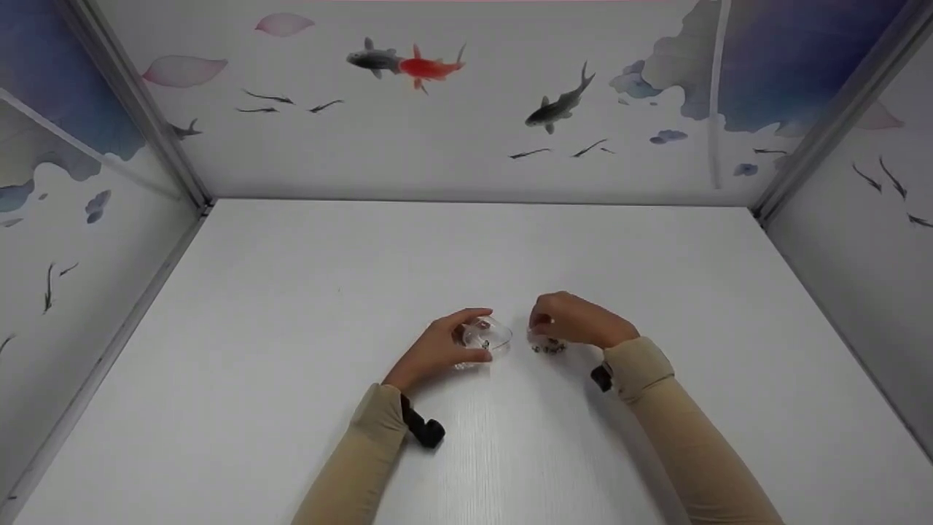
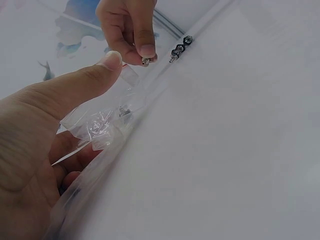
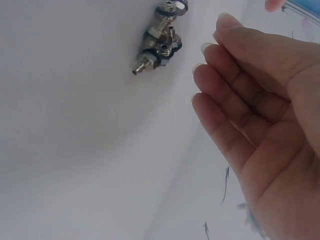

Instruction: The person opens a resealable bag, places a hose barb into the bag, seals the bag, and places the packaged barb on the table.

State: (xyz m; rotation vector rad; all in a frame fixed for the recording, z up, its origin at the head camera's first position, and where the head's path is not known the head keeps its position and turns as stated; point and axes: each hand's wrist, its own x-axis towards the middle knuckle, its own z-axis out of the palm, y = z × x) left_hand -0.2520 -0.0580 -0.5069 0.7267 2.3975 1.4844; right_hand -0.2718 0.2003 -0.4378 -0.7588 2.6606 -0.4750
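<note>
A clear plastic bag (image 1: 498,337) stands on the table with my left hand (image 1: 442,343) around it. In the left wrist view, the thumb lies along one side of the bag (image 2: 102,127) and the fingers curl behind it. Something small and metallic shows inside. My right hand (image 1: 579,319) is just to the right, and its thumb and forefinger pinch a small metal fitting (image 2: 145,61). Below that hand lies a small heap of metal fittings (image 3: 161,40) with dark rings. The right wrist view hides the pinched piece behind the fingertips.
The white table (image 1: 291,277) extends around both hands. Printed panels (image 1: 466,146) with fish enclose the back and sides. Each wrist carries a black camera strap (image 1: 423,429).
</note>
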